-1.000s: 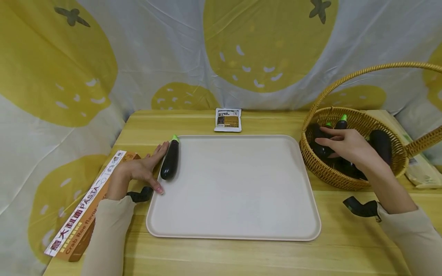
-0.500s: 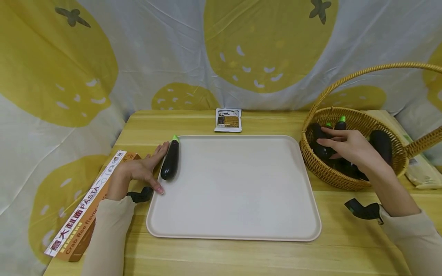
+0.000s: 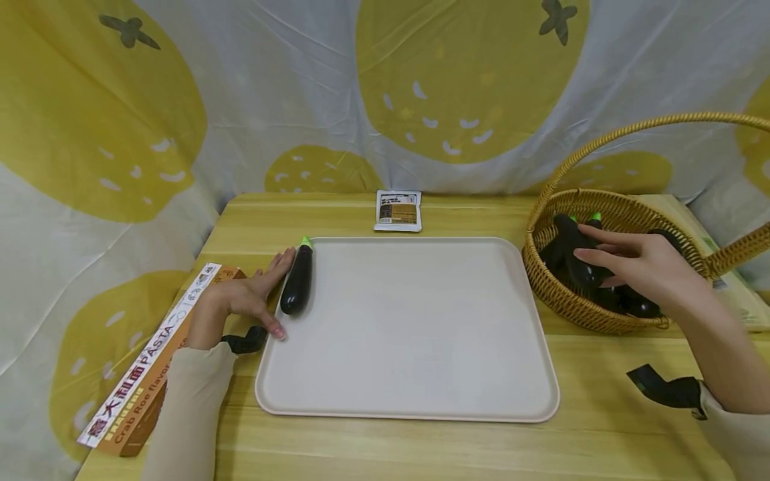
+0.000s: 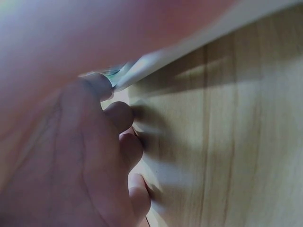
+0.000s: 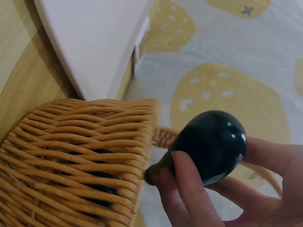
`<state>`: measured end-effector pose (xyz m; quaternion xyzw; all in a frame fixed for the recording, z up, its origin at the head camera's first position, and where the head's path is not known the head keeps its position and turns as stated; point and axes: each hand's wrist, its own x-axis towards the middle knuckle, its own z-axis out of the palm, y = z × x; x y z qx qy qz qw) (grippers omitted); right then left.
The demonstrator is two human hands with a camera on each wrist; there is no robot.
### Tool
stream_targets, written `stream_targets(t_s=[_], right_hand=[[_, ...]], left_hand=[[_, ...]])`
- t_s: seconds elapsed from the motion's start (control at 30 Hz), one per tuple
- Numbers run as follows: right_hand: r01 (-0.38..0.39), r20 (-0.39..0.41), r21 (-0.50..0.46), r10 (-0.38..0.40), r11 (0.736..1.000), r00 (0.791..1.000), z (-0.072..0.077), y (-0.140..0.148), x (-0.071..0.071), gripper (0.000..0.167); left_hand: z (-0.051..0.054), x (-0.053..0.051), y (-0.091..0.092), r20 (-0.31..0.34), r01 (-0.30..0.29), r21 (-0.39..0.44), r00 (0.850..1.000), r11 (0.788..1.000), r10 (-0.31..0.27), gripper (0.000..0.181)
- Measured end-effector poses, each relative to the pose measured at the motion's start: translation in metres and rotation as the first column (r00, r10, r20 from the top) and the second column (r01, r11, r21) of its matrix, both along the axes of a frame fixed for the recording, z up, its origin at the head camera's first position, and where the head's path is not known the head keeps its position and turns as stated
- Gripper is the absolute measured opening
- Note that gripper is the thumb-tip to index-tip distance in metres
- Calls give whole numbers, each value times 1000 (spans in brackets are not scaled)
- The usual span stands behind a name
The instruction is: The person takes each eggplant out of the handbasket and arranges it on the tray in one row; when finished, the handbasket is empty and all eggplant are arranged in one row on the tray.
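My right hand grips a dark, glossy eggplant at the wicker basket. In the right wrist view, the held eggplant sits between thumb and fingers, by the basket's rim. Other eggplants lie in the basket, partly hidden by the hand. My left hand rests with spread fingers at the left rim of a white tray. Beside those fingers, another eggplant with a green stem end lies along the tray's left edge. The left wrist view shows the fingertips touching the wooden table.
Left of the tray, under the left forearm, lies a long pasta box. A small printed sachet lies behind the tray. A pale flat package is partly behind the basket, whose tall handle arches over it.
My right hand has moved right and nearer, with the gripped eggplant shifting right and up from the others in the basket. The left hand stays where it was.
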<state>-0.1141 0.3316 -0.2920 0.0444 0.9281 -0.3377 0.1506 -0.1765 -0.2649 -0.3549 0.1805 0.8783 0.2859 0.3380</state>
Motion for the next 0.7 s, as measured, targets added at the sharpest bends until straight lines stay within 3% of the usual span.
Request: stream_targets(t_s=[0.23, 0.37, 0.5, 0.7], right_hand=[[-44, -41, 48, 46, 998, 998, 11, 3, 39, 72], [-81, -50, 38, 83, 996, 995, 13, -3, 54, 66], [-121, -63, -16, 120, 993, 991, 17, -24, 56, 61], [-200, -102, -170, 184, 965, 978, 20, -93, 39, 58]], left_hand=[[0, 0, 0, 5, -5, -8, 1000, 1000, 5, 159], [0, 0, 0, 3, -3, -7, 1000, 1000, 3, 158], [0, 0, 0, 1, -4, -6, 1000, 1000, 4, 158], [1, 0, 1, 11, -16, 0, 1000, 1000, 16, 159]])
